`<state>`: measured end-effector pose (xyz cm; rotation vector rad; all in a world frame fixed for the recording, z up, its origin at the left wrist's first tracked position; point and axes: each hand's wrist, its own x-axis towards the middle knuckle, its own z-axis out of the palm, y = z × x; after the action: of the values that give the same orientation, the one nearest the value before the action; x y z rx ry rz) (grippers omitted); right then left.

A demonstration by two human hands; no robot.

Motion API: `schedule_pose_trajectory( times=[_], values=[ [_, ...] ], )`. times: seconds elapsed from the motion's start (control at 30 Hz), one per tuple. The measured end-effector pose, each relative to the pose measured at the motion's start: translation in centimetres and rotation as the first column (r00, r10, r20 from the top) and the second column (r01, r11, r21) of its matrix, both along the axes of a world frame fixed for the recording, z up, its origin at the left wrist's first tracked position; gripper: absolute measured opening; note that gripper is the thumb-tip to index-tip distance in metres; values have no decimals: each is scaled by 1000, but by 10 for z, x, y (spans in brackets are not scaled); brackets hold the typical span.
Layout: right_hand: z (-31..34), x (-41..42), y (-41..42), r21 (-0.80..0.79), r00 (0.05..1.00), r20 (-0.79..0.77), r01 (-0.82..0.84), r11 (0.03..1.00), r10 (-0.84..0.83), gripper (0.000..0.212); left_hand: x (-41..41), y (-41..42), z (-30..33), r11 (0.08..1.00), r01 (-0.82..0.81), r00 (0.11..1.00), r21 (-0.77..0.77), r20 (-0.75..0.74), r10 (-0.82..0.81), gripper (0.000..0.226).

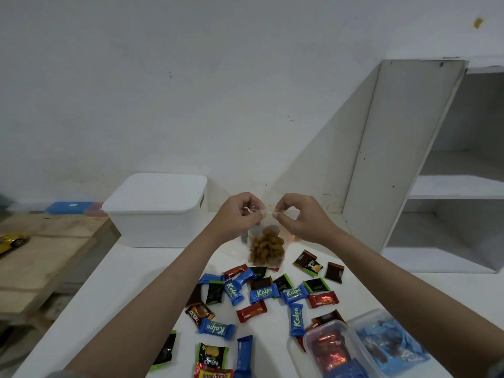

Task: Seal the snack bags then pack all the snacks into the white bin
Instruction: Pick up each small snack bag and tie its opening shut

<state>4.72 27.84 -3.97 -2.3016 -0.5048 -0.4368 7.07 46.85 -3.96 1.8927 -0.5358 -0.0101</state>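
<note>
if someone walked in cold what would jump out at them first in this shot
Both hands meet mid-frame: the left hand and right hand pinch the top edge of a clear snack bag of golden-brown pieces, held just above the white table. Below lies a scatter of blue, red and dark wrapped snacks. The white bin sits at back left with its lid on.

A plain room in a home, used for storage or as a makeshift workspace.

A scuffed white wall point(191, 91) rises behind the white worktop point(131, 282). To the right of the worktop stands a bare white shelf unit point(403, 148); to its left lie rough wooden boards point(41, 257) with a yellow toy car point(12, 241) on them.
</note>
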Motion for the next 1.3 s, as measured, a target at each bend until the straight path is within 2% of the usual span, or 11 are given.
schedule_pose_trajectory(
  times=[0.27, 0.57, 0.73, 1.3],
  values=[
    [8, -4, -2, 0, 1000, 9, -1, 1000, 1, 4, -5, -7, 9, 996, -2, 996, 85, 91, -6, 2],
    [11, -10, -6, 5, 997, -69, 35, 999, -34, 11, -9, -11, 10, 994, -3, 998, 108, 56, -3, 1],
    [12, -12, -7, 9, 998, -49, 28, 1000, -27, 8, -9, -12, 8, 996, -2, 997, 89, 79, -5, 11],
    [14, -3, 6, -43, 997, 75, -23, 999, 26, 4, 2, -12, 6, 995, -61, 984, 76, 169, 47, 11]
  ],
)
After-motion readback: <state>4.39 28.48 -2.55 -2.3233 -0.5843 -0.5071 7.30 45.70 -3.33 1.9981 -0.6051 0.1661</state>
